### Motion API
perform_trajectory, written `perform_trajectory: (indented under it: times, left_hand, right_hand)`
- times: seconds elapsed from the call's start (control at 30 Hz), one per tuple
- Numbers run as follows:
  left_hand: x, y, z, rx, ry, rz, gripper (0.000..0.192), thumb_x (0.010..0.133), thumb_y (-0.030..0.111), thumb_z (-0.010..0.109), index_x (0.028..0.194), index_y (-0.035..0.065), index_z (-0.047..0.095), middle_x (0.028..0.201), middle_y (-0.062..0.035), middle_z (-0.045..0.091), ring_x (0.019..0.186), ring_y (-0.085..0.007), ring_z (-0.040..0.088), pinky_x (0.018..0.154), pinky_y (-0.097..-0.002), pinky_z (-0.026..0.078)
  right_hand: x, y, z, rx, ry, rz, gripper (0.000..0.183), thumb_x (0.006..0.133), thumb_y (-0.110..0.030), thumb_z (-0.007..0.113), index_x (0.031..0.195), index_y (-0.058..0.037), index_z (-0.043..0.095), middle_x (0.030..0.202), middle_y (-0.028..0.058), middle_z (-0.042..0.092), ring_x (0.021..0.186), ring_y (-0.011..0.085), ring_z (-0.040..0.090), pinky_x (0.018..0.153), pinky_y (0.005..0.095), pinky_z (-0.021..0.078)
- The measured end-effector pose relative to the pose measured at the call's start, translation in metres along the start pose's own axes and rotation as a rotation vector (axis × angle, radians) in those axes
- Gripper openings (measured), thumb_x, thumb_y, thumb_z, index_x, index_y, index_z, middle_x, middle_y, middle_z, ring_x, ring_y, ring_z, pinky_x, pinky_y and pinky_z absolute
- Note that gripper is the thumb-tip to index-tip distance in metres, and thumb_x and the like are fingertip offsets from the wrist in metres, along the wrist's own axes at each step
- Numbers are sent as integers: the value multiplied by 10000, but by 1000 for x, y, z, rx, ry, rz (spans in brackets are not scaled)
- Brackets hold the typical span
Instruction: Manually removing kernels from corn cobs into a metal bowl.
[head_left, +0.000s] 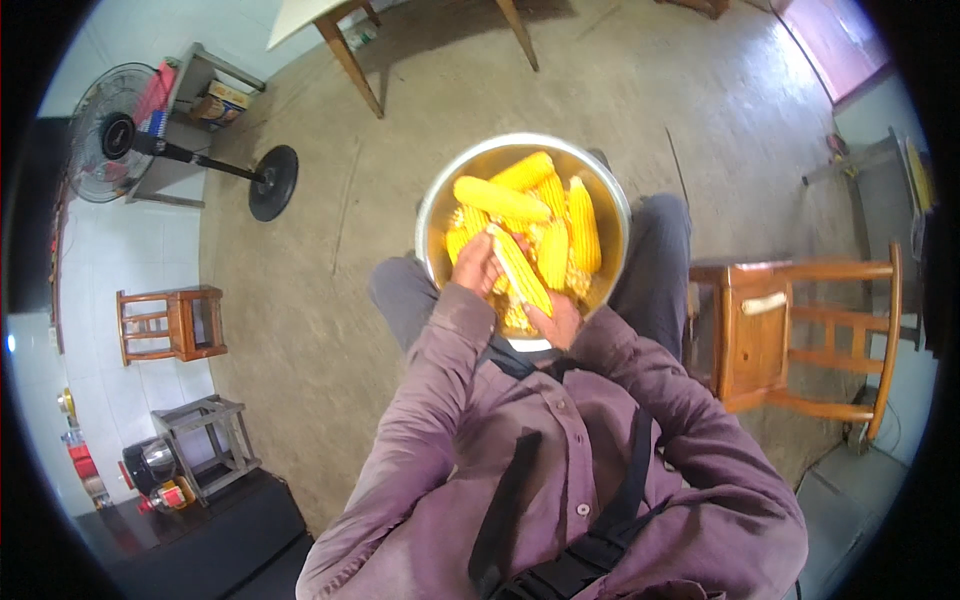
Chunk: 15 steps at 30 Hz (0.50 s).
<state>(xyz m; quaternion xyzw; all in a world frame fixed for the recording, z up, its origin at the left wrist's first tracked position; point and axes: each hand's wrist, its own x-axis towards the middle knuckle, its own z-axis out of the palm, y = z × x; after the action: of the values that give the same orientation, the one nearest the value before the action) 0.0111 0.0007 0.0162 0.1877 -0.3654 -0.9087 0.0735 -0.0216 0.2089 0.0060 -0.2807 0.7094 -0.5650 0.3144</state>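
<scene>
A wide metal pot (429, 187) sits between my knees with several yellow corn cobs and loose kernels inside. Over its near half, I hold one ear of corn (523, 271) at a slant. A pale stripe without kernels runs along part of that ear. My left hand (475, 264) grips its upper end, while my right hand (556, 322) has hold of the lower end near the pot's rim. Another whole ear (501, 199) lies across the pile just beyond, and one more (584, 225) leans along the right inner wall. The hands hide some of the pot's contents.
On the right is a wooden chair (757, 337) with a pale, narrow object (763, 302) on its seat. A standing fan (274, 184) is at the far left. A smaller wooden chair (193, 324) and a grey stool (214, 442) stand along the left wall.
</scene>
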Motion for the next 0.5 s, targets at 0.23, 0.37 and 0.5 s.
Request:
perform_trajectory:
  times: [0.23,0.37,0.5]
  left_hand:
    - [4,-49,-36,227,135,-16,322,1039,182,533,1304,3,569,1080,-79,706,916,-191,695,823,-330,566]
    - [1,-63,-30,296,325,147,392,1079,324,444,1201,-15,599,935,-119,714,798,-218,699,724,-353,576]
    - [-2,-23,3,134,471,-120,632,1053,582,324,1222,36,595,965,-165,730,820,-303,737,733,-416,611]
  right_hand:
    - [-21,16,5,76,-21,179,222,929,-229,659,865,-17,663,658,85,613,606,204,608,584,369,482]
    - [-31,26,6,65,-46,100,184,910,-202,629,879,-21,653,638,58,617,590,185,609,555,362,471]
    - [-25,19,7,-138,17,117,225,915,-229,636,941,-11,687,690,105,652,618,231,626,604,370,497]
